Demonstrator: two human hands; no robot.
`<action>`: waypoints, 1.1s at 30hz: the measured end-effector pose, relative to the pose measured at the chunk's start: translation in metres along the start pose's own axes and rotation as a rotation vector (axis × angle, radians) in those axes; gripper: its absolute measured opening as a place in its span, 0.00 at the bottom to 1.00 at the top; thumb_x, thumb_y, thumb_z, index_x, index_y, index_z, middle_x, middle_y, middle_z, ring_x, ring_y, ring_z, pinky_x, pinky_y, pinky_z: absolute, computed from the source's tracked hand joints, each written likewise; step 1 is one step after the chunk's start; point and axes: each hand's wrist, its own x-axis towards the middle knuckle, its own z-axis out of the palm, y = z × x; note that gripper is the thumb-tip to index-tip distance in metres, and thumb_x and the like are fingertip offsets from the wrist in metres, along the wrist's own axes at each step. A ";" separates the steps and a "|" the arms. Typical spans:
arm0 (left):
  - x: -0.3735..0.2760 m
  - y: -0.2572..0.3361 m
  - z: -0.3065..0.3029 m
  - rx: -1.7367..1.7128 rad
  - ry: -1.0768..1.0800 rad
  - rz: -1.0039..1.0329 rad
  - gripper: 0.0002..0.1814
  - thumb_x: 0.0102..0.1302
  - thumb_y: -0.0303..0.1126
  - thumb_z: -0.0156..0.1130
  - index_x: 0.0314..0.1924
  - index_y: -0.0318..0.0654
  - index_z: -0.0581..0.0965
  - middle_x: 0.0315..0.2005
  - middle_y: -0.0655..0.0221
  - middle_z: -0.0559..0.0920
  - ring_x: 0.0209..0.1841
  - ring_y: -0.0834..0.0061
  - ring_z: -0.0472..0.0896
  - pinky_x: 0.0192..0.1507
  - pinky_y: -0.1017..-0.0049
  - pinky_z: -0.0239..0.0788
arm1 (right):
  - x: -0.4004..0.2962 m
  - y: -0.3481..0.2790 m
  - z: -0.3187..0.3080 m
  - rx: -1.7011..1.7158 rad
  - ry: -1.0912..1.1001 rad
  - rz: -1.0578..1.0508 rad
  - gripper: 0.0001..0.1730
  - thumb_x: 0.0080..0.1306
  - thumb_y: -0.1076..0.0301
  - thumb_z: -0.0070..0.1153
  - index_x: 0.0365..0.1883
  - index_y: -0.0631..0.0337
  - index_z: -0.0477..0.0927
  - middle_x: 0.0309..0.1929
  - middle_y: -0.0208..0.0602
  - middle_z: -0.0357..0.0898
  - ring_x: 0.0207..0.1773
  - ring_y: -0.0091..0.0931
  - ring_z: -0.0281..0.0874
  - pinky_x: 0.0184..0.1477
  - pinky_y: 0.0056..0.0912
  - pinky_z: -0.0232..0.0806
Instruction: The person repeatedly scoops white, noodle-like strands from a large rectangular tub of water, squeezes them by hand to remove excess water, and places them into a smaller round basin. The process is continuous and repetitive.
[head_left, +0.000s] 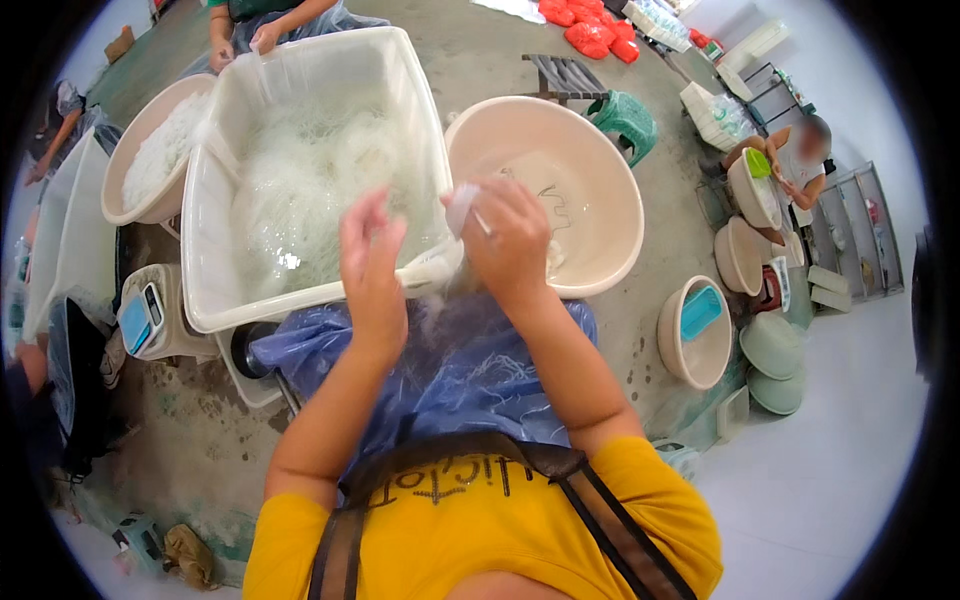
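A large white plastic tub (196, 247) stands before me, with a tangled mass of pale translucent strands (315, 172) in liquid. Over its near right corner is my left hand (371, 262), raised with its fingers apart and nothing visible in it. My right hand (506, 232) is closed around a small whitish piece (461, 210) with a thin white stick-like end, too blurred to name. It is above the near left rim of a beige round basin (600, 262), which holds some thin dark strands and a little pale material. A blue plastic apron (450, 375) covers my lap.
At the left are a beige basin of white material (161, 161) and a digital scale (142, 319) on a stool. A co-worker's hands (255, 41) are at the tub's far edge. A green plastic stool (626, 124) and a basin with a blue basket (694, 330) stand right.
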 end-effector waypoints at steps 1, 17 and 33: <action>-0.017 -0.013 -0.009 -0.065 0.081 -0.103 0.12 0.66 0.33 0.49 0.48 0.41 0.70 0.38 0.74 0.72 0.41 0.75 0.71 0.47 0.77 0.61 | -0.003 0.000 -0.002 -0.079 -0.021 -0.037 0.05 0.52 0.68 0.61 0.21 0.57 0.78 0.29 0.33 0.78 0.37 0.32 0.77 0.49 0.38 0.61; -0.005 0.073 -0.002 0.062 -0.764 -0.386 0.05 0.64 0.30 0.56 0.37 0.38 0.71 0.28 0.73 0.75 0.28 0.86 0.68 0.30 0.84 0.59 | 0.002 -0.022 -0.070 0.349 -0.274 -0.117 0.07 0.58 0.68 0.57 0.33 0.60 0.80 0.32 0.34 0.77 0.29 0.25 0.74 0.29 0.26 0.68; -0.011 0.018 0.000 -0.390 -0.887 -0.463 0.17 0.64 0.36 0.48 0.48 0.30 0.67 0.28 0.72 0.69 0.30 0.78 0.67 0.37 0.75 0.62 | 0.010 -0.057 -0.072 1.434 0.077 0.794 0.13 0.71 0.64 0.40 0.47 0.63 0.64 0.49 0.53 0.74 0.54 0.36 0.72 0.55 0.37 0.64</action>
